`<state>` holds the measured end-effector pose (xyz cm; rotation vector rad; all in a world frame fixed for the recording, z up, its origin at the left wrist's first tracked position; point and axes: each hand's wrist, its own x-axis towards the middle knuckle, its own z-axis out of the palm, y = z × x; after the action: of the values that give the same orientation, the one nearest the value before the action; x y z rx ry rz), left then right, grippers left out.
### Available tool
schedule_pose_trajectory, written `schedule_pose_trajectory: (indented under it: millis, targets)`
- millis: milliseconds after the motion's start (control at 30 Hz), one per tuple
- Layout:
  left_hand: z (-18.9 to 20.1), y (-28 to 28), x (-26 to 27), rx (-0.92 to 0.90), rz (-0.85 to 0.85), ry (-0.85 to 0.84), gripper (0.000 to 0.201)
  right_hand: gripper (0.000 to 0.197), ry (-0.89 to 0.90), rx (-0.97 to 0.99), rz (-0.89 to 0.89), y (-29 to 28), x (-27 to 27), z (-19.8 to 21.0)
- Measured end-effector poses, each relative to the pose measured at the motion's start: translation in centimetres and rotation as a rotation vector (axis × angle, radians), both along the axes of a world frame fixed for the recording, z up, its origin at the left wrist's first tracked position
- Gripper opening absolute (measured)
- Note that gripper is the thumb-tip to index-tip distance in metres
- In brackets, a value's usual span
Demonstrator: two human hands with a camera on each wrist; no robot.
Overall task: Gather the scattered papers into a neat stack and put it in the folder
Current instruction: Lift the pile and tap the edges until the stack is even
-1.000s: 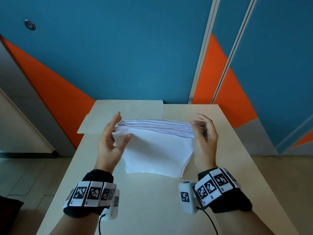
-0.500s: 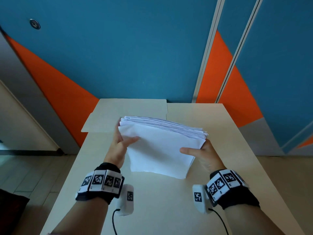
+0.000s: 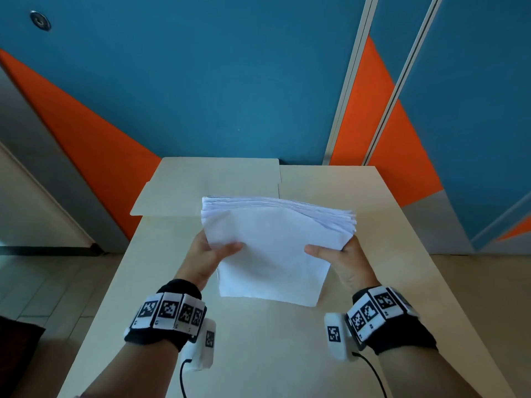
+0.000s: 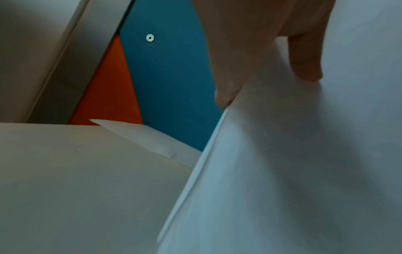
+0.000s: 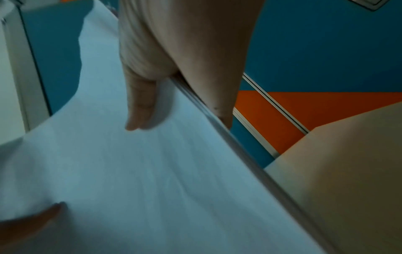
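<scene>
A thick stack of white papers (image 3: pixel 273 254) stands tilted on its lower edge on the beige table (image 3: pixel 258 354). My left hand (image 3: pixel 209 254) grips the stack's left side, thumb on the front sheet, fingers behind. My right hand (image 3: pixel 342 254) grips the right side the same way. The left wrist view shows the thumb on the front sheet of the papers (image 4: pixel 304 171); the right wrist view shows my thumb on the papers (image 5: pixel 152 171). A closed beige folder (image 3: pixel 207 188) lies flat at the table's far left, behind the stack, overhanging the left edge.
A blue and orange wall (image 3: pixel 230 81) rises right behind the table's far edge. Bare tabletop runs between my wrists and along the right side. Floor tiles (image 3: pixel 43 297) lie to the left below the table.
Both hands went from patting the stack's side edges with straight fingers to gripping it lower down, thumbs in front. The stack now stands more squared.
</scene>
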<state>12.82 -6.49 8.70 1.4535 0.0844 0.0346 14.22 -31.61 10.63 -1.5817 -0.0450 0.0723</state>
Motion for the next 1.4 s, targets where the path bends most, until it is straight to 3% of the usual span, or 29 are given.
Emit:
schedule_pose_trajectory:
  millis: [67, 100, 167, 300, 467, 600, 700, 867, 967, 1100, 1167, 1267, 1400]
  targets:
    - [0.7, -0.2, 0.0, 0.002, 0.007, -0.041, 0.037, 0.039, -0.033, 0.028, -0.003, 0.0, 0.1, 0.5]
    - [0.8, -0.1, 0.0, -0.005, 0.009, -0.056, 0.035, 0.041, -0.043, 0.056, -0.001, 0.0, 0.1, 0.8]
    - [0.5, 0.4, -0.3, -0.012, -0.016, -0.058, 0.042, 0.047, -0.044, 0.076, 0.028, 0.0, -0.1, 0.8]
    - [-1.9, 0.3, -1.3, -0.022, -0.103, 0.086, 0.081, 0.054, 0.103, -0.014, 0.060, -0.1, -1.0, -1.5]
    - [-1.5, 0.0, -0.8, 0.003, -0.049, 0.078, 0.065, 0.040, 0.131, -0.043, -0.046, 0.1, -0.9, -1.6]
    - [-2.1, 0.0, -1.2, 0.047, -0.097, 0.115, 0.078, 0.044, 0.236, -0.076, 0.015, 0.1, -1.5, -2.1]
    - [-2.3, -0.1, -1.0, 0.074, -0.065, 0.121, 0.061, 0.042, 0.245, -0.073, -0.035, 0.3, -1.4, -2.5]
    - [-2.1, 0.1, -0.8, 0.032, -0.058, 0.113, 0.077, 0.044, 0.194, -0.047, 0.034, 0.4, -1.0, -1.8]
    - [-1.0, 0.2, -1.1, 0.050, 0.021, 0.034, 0.074, 0.045, 0.121, -0.005, 0.039, 0.0, -1.1, -0.5]
    - [1.7, 0.3, -1.9, 0.093, 0.219, -0.259, 0.095, 0.070, -0.106, 0.170, -0.019, -0.2, -0.8, 1.8]
    - [3.1, 0.0, -2.5, 0.258, 0.259, -0.431, 0.095, 0.069, -0.191, 0.217, -0.076, 0.3, -0.7, 2.7]
    - [4.0, -0.4, -2.3, 0.680, 0.274, -0.570, 0.083, 0.049, -0.254, 0.174, -0.204, 1.5, -0.9, 3.8]
    - [4.3, -0.4, -1.8, 0.916, 0.212, -0.576, 0.059, 0.025, -0.309, 0.110, -0.352, 2.9, -0.3, 4.4]
